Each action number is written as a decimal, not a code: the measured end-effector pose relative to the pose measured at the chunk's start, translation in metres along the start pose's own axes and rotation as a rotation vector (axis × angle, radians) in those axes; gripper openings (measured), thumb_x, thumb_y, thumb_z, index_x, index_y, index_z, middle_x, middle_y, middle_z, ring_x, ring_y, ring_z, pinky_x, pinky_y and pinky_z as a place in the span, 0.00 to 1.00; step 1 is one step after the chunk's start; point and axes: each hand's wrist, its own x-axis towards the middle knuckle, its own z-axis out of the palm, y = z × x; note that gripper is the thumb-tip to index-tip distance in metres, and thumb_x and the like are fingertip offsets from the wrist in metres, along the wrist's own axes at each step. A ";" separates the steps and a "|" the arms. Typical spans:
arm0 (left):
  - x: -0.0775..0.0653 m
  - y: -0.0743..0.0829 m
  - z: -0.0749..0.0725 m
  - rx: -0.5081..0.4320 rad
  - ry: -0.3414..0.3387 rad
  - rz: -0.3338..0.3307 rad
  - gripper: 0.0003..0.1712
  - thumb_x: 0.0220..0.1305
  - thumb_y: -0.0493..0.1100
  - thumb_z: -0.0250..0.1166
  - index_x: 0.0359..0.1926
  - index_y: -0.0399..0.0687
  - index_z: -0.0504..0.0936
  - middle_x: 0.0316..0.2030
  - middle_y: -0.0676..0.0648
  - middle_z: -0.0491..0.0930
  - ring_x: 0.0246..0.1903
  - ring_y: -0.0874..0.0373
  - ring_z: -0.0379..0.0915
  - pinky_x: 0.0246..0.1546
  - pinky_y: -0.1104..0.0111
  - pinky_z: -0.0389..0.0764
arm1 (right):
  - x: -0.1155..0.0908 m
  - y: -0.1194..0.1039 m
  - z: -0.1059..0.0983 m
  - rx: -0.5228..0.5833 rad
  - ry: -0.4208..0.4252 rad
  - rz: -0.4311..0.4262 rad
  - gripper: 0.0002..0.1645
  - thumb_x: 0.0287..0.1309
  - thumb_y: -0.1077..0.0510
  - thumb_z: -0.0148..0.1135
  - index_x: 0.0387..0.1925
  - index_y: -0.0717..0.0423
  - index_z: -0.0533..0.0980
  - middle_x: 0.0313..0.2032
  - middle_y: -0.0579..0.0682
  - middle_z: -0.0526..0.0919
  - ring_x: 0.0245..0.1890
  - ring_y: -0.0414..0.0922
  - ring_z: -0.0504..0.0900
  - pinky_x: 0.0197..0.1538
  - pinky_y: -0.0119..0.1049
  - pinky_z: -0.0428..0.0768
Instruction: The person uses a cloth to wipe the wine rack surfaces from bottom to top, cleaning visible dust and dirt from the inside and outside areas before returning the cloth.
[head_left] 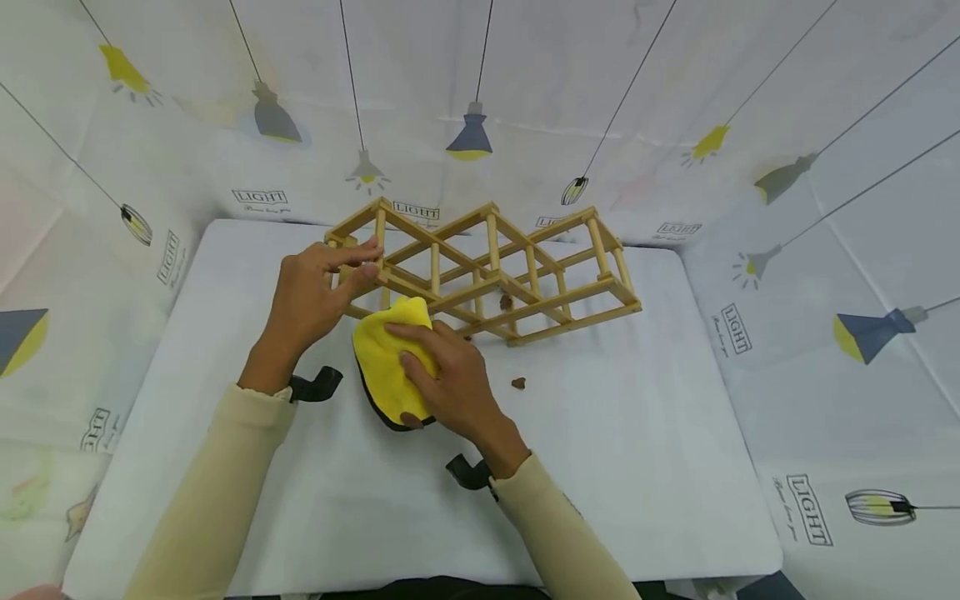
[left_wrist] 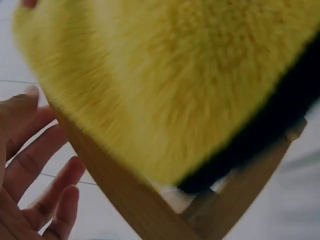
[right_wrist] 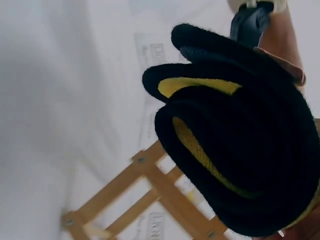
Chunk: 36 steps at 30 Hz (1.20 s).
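Observation:
A light wooden lattice rack (head_left: 491, 271) of crossed bars and posts stands at the back of the white table. My left hand (head_left: 303, 292) is at the rack's left end, its loosely extended fingers touching the frame. In the left wrist view, those fingers (left_wrist: 37, 170) are spread beside a wooden bar (left_wrist: 115, 185). My right hand (head_left: 450, 379) grips a plush yellow cloth (head_left: 386, 358) with a black edge, in front of the rack's left part. The right wrist view shows the cloth (right_wrist: 240, 135) bunched in folds, hiding most of that hand.
A small brown crumb (head_left: 518, 383) lies on the white tabletop (head_left: 622, 442) in front of the rack. Another brown bit (head_left: 506, 302) shows among the rack's bars. A lamp-printed white sheet (head_left: 540, 75) hangs around the table's back and sides.

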 end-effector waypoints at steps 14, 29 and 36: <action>0.071 -0.019 -0.017 0.039 -0.408 -0.030 0.27 0.70 0.51 0.73 0.68 0.53 0.83 0.77 0.44 0.71 0.78 0.42 0.59 0.74 0.38 0.67 | 0.006 0.012 0.010 0.083 -0.047 0.333 0.19 0.76 0.56 0.62 0.63 0.37 0.82 0.44 0.46 0.85 0.32 0.40 0.77 0.35 0.34 0.78; 0.081 -0.026 -0.013 -0.099 -0.528 -0.096 0.25 0.72 0.52 0.72 0.66 0.54 0.82 0.74 0.49 0.72 0.80 0.49 0.59 0.71 0.42 0.74 | 0.013 0.015 0.012 0.163 -0.013 0.408 0.17 0.76 0.54 0.61 0.60 0.34 0.84 0.56 0.45 0.86 0.39 0.43 0.81 0.40 0.37 0.82; 0.084 -0.023 -0.022 -0.061 -0.534 -0.104 0.26 0.71 0.52 0.72 0.66 0.53 0.82 0.73 0.49 0.73 0.79 0.49 0.61 0.72 0.44 0.74 | 0.019 -0.001 0.014 0.229 0.035 0.168 0.19 0.77 0.57 0.59 0.63 0.38 0.83 0.53 0.48 0.85 0.36 0.43 0.82 0.38 0.36 0.86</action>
